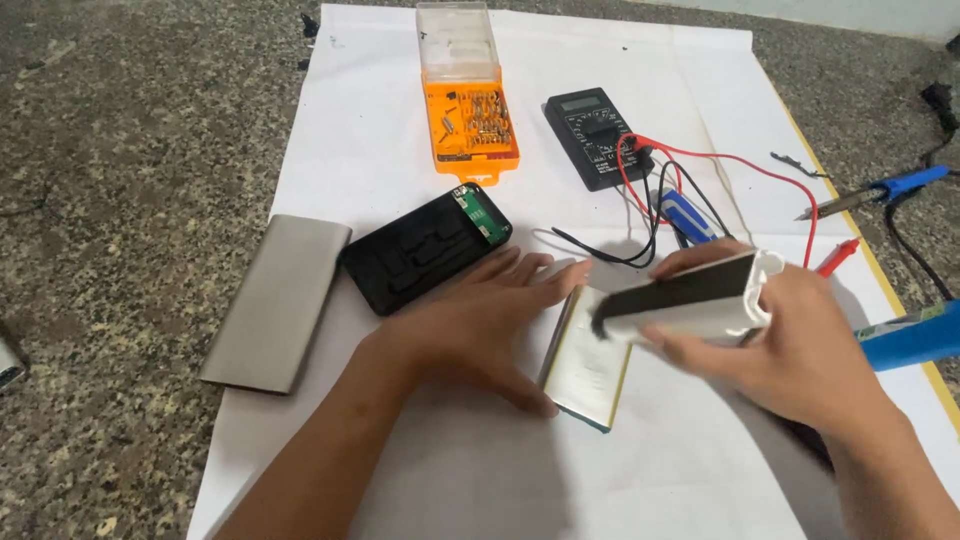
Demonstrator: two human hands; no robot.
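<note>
The person's left hand [470,325] lay flat on the white paper sheet [420,470], fingers spread and relaxed, gripping nothing; its fingertips touched the edge of a flat silvery battery pouch cell [585,385] that rested on the sheet. The right hand [790,345] was clenched around a white power bank shell [700,300] with a dark inner face, held tilted just above the cell's far end.

Just beyond the left hand sat a black inner tray [425,250] with a small green circuit board [480,215] at its far end. Left of it lay a grey metal sleeve [278,300], half off the sheet. Farther back stood an open orange bit case [475,125] with a clear lid, and a black multimeter [595,135] trailing red and black leads [720,165]. A blue-handled soldering iron [885,192] lay on the speckled stone floor [120,150] to the right.
</note>
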